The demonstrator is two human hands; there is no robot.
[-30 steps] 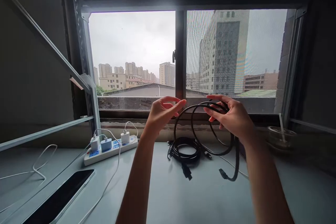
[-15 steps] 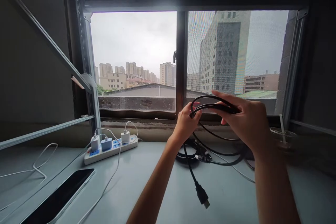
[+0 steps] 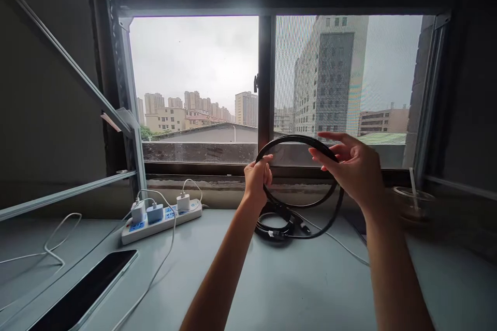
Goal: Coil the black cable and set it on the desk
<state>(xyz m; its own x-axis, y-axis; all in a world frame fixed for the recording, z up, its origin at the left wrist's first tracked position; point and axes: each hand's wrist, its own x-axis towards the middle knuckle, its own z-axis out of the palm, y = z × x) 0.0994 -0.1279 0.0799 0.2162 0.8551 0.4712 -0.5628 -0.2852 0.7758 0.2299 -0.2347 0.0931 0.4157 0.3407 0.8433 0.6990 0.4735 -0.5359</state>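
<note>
A black cable [image 3: 293, 138] is held up in a round loop in front of the window. My left hand [image 3: 257, 178] is closed around the loop's left side, thumb pressed on top. At the loop's right side, the cable passes through my right hand [image 3: 355, 165], whose thumb and fingers curl loosely about it while the index finger stretches out. From there a length runs down to the desk. A second coil of black cable [image 3: 262, 232] lies on the desk below, with dark connectors [image 3: 301, 223] beside it. My left hand hides part of the loop.
On the left, a white power strip [image 3: 163, 225] carries plugged-in chargers and white cords. A phone [image 3: 85, 289] rests near the front left of the grey desk [image 3: 303, 289]. A lidded cup with a straw [image 3: 413, 204] stands at right. Metal shelf posts [image 3: 134, 160] flank the window.
The held cable has opened from a bunched bend into a wide round loop. My left hand has moved left and slightly down. The hanging USB-type plug no longer shows in front of the desk.
</note>
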